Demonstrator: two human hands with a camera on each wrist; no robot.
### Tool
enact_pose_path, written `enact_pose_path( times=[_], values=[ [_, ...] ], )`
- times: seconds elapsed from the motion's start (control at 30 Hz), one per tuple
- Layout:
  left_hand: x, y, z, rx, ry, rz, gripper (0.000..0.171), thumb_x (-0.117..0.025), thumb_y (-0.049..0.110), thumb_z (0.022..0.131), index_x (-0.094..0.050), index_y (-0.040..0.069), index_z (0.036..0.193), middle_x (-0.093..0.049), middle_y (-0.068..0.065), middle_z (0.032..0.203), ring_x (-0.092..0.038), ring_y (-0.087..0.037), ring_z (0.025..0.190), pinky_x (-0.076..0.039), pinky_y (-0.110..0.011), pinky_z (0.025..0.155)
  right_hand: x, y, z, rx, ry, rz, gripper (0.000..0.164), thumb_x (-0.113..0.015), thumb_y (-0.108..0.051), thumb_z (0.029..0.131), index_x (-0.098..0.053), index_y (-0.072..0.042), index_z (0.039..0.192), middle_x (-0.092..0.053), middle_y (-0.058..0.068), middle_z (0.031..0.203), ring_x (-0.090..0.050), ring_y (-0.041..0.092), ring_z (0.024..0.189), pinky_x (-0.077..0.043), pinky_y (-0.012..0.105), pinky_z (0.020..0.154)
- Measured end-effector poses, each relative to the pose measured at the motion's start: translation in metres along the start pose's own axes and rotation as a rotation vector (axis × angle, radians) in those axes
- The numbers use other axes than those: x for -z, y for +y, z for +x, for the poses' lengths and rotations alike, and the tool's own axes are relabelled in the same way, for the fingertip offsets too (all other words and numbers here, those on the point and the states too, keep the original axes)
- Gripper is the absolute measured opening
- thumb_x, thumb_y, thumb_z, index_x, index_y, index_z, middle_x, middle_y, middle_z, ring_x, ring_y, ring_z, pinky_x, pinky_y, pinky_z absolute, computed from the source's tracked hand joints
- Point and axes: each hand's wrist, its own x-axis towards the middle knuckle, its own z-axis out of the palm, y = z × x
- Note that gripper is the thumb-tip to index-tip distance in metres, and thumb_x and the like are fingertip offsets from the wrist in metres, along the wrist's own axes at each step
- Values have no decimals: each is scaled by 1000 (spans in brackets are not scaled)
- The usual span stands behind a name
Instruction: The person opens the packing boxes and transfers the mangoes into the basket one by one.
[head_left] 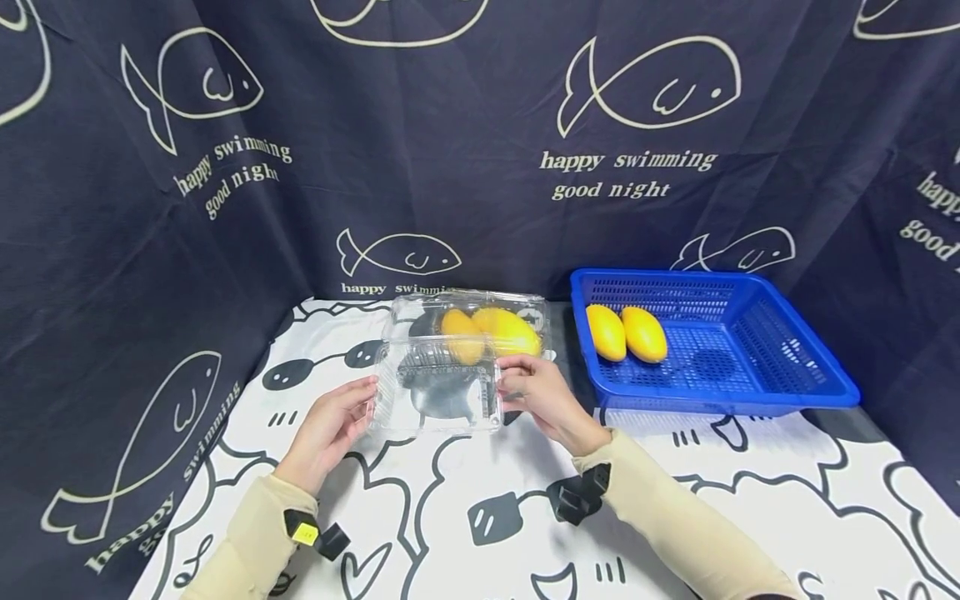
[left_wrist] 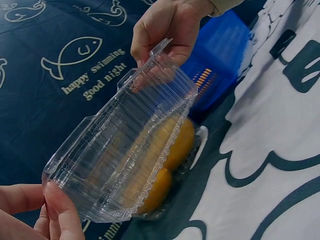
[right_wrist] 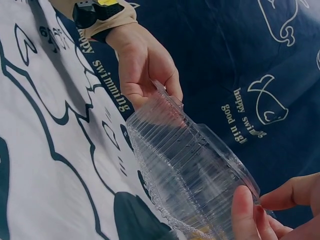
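Observation:
A clear plastic fruit box (head_left: 437, 408) with ribbed walls is held up between both hands, tilted, and nothing lies inside it. My left hand (head_left: 330, 429) pinches its left edge between thumb and fingers. At the opposite edge, my right hand (head_left: 543, 400) has a like pinch, seen closely in the right wrist view, where the thumb presses the wall of the box (right_wrist: 185, 160). Just behind, yellow mangoes (head_left: 513, 331) sit in clear plastic packaging (head_left: 543, 304). The held box partly covers them, and they show through its wall in the left wrist view.
To the right stands a blue perforated basket (head_left: 720, 402), with two yellow mangoes (head_left: 644, 335) at its left side. A white cloth with black cartoon drawings (head_left: 442, 517) covers the table. Dark fish-print curtains (head_left: 480, 167) enclose the back and sides.

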Motion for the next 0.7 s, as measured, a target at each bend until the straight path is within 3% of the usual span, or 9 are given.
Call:
enact_pose_path(
  times=[0.23, 0.47, 0.7],
  values=[
    [8, 12, -2, -9, -7, -89, 20, -53, 4, 97, -68, 18, 92, -63, 9, 85, -54, -2, 72, -49, -10, 64, -15, -8, 5, 36, -21, 25, 40, -54, 8, 82, -53, 11, 122, -59, -3, 76, -57, 8, 66, -57, 23, 59],
    [18, 23, -4, -27, -33, -118, 17, -53, 6, 98, -66, 17, 96, -61, 9, 85, -53, -2, 71, -48, -10, 63, -28, -8, 19, 53, -45, 30, 39, -53, 8, 83, -54, 11, 122, -58, -3, 75, -57, 9, 65, -56, 24, 59],
    [31, 29, -4, -42, -16, -131, 23, -51, 8, 100, -68, 21, 92, -61, 10, 88, -53, -1, 74, -47, -9, 64, -45, -2, 34, 38, -50, 9, 38, -54, 9, 81, -57, 8, 119, -57, 0, 74, -57, 12, 65, -56, 24, 58]
  ],
)
